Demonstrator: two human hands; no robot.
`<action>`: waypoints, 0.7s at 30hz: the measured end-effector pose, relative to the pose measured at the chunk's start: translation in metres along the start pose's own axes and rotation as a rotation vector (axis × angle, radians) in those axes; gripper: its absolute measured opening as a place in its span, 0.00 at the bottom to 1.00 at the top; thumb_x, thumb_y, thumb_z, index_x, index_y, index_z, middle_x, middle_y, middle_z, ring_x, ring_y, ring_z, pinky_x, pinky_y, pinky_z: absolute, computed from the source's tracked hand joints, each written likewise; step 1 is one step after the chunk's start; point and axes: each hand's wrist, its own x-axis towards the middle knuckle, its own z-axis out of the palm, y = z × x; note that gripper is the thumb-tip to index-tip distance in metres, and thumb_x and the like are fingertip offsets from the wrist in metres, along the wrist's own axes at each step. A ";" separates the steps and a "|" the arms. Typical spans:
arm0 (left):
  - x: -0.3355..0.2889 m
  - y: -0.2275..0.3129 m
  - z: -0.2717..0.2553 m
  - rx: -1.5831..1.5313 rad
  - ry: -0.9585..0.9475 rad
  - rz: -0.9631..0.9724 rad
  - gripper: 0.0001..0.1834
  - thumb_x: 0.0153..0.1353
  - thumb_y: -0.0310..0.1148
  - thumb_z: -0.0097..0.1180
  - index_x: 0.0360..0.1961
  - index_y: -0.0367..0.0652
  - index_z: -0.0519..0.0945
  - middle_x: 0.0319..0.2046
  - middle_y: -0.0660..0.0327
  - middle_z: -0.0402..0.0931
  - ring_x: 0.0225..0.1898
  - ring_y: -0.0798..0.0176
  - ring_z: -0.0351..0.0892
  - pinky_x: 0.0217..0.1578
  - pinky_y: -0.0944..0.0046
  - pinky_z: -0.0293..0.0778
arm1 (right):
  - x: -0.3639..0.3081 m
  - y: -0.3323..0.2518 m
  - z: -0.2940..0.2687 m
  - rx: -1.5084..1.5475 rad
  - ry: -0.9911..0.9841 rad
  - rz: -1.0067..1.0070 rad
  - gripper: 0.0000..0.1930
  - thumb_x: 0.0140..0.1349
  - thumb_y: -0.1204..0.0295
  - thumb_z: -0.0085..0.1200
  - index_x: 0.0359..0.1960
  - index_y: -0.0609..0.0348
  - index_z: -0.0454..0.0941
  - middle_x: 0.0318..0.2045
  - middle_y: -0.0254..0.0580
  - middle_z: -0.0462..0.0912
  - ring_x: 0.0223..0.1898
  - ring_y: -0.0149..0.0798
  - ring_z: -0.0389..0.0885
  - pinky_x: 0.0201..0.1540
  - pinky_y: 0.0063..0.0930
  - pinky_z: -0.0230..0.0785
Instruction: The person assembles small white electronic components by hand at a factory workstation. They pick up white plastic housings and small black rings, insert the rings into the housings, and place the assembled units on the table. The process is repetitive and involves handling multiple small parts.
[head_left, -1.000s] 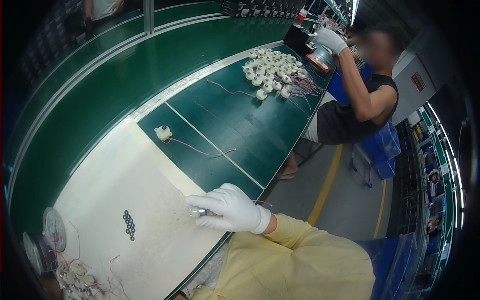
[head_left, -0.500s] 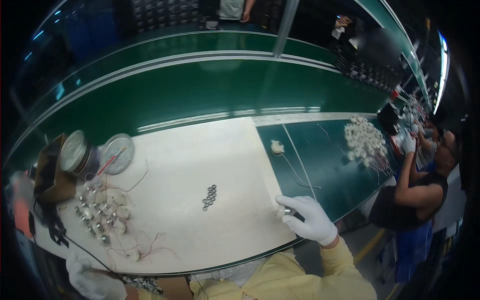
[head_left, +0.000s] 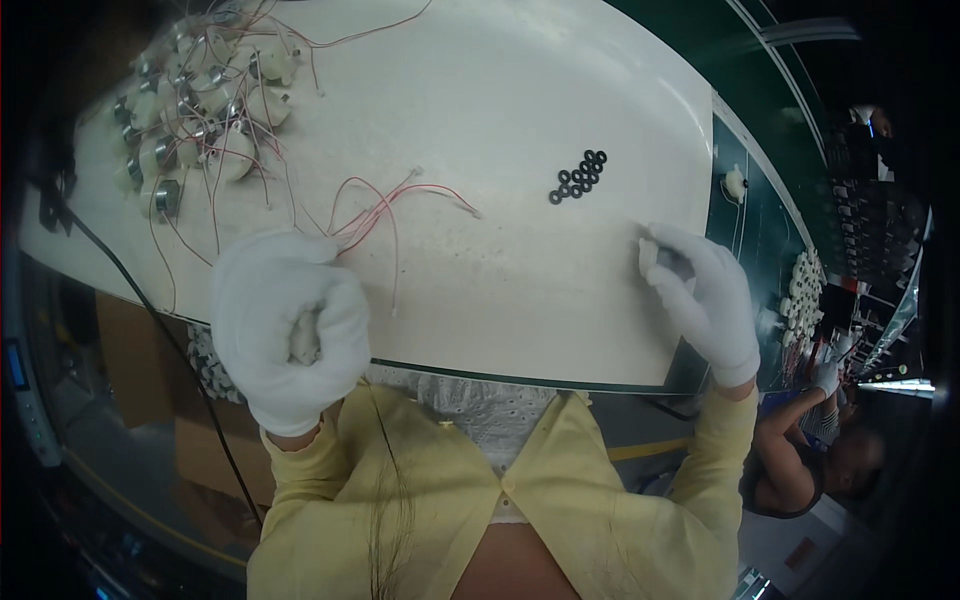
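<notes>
My white-gloved left hand (head_left: 290,325) is curled closed over the table's front edge. A small greyish-white piece (head_left: 305,338) shows in the hollow of its fingers; I cannot make out what it is. Several thin red and white wires (head_left: 375,215) fan out on the table just beyond that hand, their near ends hidden by it. My right hand (head_left: 705,295), also gloved, pinches a small off-white motor part (head_left: 648,256) between thumb and fingers over the table's right side. Black rings (head_left: 578,178) lie in a cluster between the hands, farther back.
A heap of small motors with white caps and wires (head_left: 205,110) covers the table's far left. Below the edge, small pale parts (head_left: 215,365) lie beside a cardboard box (head_left: 215,450). A black cable (head_left: 160,325) crosses the left side. Another person (head_left: 800,465) works at the right.
The view has tilted down and turned. My left hand has come up from the lower left to the table edge beside the wires. My right hand still holds the motor part.
</notes>
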 end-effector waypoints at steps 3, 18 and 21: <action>0.008 -0.003 0.003 0.040 -0.043 0.044 0.13 0.39 0.24 0.69 0.28 0.45 0.81 0.26 0.61 0.78 0.31 0.52 0.79 0.37 0.54 0.74 | 0.022 0.013 0.010 0.279 0.023 0.122 0.21 0.69 0.71 0.62 0.61 0.65 0.78 0.39 0.38 0.86 0.39 0.30 0.83 0.45 0.24 0.76; 0.014 -0.011 0.005 0.051 -0.112 0.131 0.14 0.39 0.37 0.73 0.27 0.54 0.80 0.20 0.69 0.70 0.26 0.60 0.75 0.30 0.58 0.73 | 0.082 0.011 0.000 0.065 0.082 0.039 0.21 0.72 0.70 0.61 0.63 0.66 0.76 0.43 0.39 0.85 0.42 0.29 0.82 0.47 0.24 0.75; 0.009 -0.009 0.002 0.043 -0.159 0.106 0.10 0.47 0.36 0.68 0.30 0.51 0.80 0.23 0.67 0.75 0.31 0.57 0.78 0.37 0.52 0.75 | 0.086 0.011 -0.006 -0.159 0.067 -0.173 0.21 0.67 0.73 0.63 0.61 0.64 0.78 0.41 0.44 0.86 0.40 0.38 0.84 0.45 0.29 0.76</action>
